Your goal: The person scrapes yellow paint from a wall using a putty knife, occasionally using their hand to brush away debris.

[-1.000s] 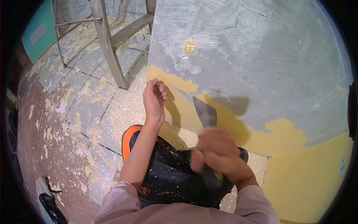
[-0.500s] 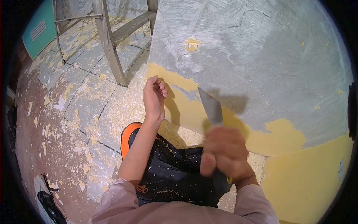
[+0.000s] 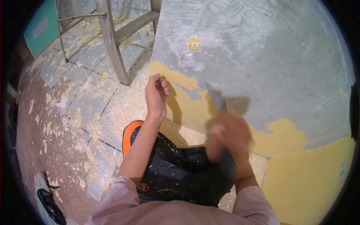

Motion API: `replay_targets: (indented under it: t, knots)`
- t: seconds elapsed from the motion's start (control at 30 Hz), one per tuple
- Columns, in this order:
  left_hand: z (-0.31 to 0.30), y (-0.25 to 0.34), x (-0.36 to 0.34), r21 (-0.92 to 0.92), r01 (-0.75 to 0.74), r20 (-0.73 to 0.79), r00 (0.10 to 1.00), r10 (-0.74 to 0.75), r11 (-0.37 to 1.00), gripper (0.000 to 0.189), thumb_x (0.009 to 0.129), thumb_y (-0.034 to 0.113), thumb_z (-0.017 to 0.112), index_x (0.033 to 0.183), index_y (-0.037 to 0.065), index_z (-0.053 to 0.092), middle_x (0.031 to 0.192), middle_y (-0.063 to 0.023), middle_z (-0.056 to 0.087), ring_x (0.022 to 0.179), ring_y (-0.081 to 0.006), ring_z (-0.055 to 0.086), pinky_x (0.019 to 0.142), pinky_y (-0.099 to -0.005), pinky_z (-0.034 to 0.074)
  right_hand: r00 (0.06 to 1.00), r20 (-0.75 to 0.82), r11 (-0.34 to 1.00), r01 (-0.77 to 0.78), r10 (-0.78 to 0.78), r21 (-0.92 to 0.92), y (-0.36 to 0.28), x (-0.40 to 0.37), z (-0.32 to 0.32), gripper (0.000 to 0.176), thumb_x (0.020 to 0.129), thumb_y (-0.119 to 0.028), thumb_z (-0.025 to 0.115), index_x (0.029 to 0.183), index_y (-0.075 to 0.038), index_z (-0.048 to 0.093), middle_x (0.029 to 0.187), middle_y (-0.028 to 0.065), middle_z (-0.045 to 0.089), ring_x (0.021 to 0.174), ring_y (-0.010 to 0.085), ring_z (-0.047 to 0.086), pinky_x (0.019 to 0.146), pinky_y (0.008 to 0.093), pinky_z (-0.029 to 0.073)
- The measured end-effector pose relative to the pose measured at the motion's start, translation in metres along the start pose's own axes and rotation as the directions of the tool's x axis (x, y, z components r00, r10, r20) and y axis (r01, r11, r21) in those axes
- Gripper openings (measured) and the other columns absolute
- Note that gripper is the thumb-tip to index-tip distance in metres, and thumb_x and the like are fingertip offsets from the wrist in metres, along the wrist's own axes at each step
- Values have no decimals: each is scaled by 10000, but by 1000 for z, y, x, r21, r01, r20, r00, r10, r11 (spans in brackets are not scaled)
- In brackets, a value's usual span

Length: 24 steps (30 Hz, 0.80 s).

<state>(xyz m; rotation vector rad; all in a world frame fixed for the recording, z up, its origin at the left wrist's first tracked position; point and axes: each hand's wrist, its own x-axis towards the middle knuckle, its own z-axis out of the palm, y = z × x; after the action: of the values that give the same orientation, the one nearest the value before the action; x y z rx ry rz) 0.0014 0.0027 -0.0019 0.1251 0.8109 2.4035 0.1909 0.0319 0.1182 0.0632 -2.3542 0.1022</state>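
My right hand (image 3: 230, 138) is wrapped round the dark handle of a metal scraper (image 3: 216, 97) and is blurred by motion. The blade points up and away, in front of the wall (image 3: 277, 71), which shows bare grey above and yellow paint (image 3: 191, 112) along its lower part. Whether the blade touches the wall cannot be made out. My left hand (image 3: 156, 96) is raised near the wall's left edge, fingers loosely curled and apart, holding nothing.
A wooden ladder (image 3: 112, 45) stands at the upper left. Paint flakes cover the floor tiles (image 3: 84, 93). An orange and black shoe (image 3: 131, 135) is below my left hand. Black cables (image 3: 50, 206) lie at the lower left, and a teal panel (image 3: 41, 33) is at the upper left.
My right hand has moved up with the scraper, and the blade has turned and shifted slightly right. My left hand has kept its pose.
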Motion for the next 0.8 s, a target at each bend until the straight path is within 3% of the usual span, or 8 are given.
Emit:
replay_targets:
  t: [0.13, 0.23, 0.27, 0.4, 0.5, 0.63, 0.67, 0.8]
  knots:
    - [3, 0, -6, 12, 11, -2, 1000, -11, 1000, 193, 892, 264, 446, 768, 119, 413, 652, 15, 396, 569, -96, 381, 552, -241, 334, 999, -30, 998, -20, 22, 54, -3, 7, 5, 230, 655, -114, 635, 508, -91, 459, 535, 106, 476, 514, 299, 525, 460, 409, 401]
    - [-3, 0, -1, -6, -37, 44, 998, 37, 999, 194, 881, 253, 471, 756, 109, 436, 645, 7, 438, 571, -92, 413, 544, -232, 352, 903, 375, 977, -201, 210, -64, -4, -1, -4, 207, 669, -6, 627, 597, -70, 444, 534, 51, 445, 475, 250, 486, 453, 367, 396]
    - [-3, -2, -4, -6, -27, 38, 999, 27, 1000, 194, 881, 253, 471, 756, 109, 436, 645, 7, 438, 571, -92, 413, 544, -232, 352, 990, -122, 946, -35, 78, 322, -5, 13, 13, 239, 656, 53, 632, 636, -69, 427, 552, 29, 453, 466, 229, 474, 439, 367, 400]
    - [0, 1, -3, 7, -8, -6, 1000, 8, 1000, 195, 877, 254, 476, 751, 111, 431, 644, 8, 439, 566, -94, 410, 544, -229, 350, 944, -317, 874, 226, -89, 429, -7, -8, 11, 229, 610, 14, 696, 675, -84, 499, 591, 16, 495, 518, 206, 504, 479, 329, 407]
    - [-2, 1, -1, -7, 1, -12, 1000, -1, 1000, 190, 875, 252, 479, 754, 114, 430, 643, 9, 438, 567, -95, 410, 543, -228, 348, 969, 49, 937, 222, -243, 269, 18, 10, 12, 236, 685, 41, 613, 628, -84, 420, 589, 9, 492, 469, 183, 492, 441, 293, 430]
    - [1, 2, -5, -3, 15, -6, 1000, -15, 1000, 184, 876, 252, 478, 761, 117, 430, 641, 9, 436, 566, -94, 410, 539, -229, 348, 977, -132, 792, 212, -166, 572, -10, -11, 5, 215, 648, 1, 666, 674, -61, 462, 601, 30, 494, 465, 195, 483, 420, 306, 391]
    - [1, 2, -3, -6, 15, -13, 1000, -15, 1000, 184, 876, 252, 478, 761, 117, 430, 641, 9, 436, 566, -94, 410, 539, -229, 348, 884, -457, 745, 368, -96, 556, -16, -20, 22, 223, 656, 27, 652, 675, -50, 444, 582, 35, 478, 445, 185, 466, 402, 301, 371]
    - [-2, -2, -5, -19, 13, 10, 1000, -13, 1000, 183, 877, 251, 477, 760, 118, 429, 634, 11, 429, 564, -94, 406, 538, -229, 346, 961, -162, 927, 261, -224, 269, 8, 11, 28, 251, 699, 67, 567, 591, -64, 382, 529, 19, 446, 431, 154, 483, 438, 315, 462]
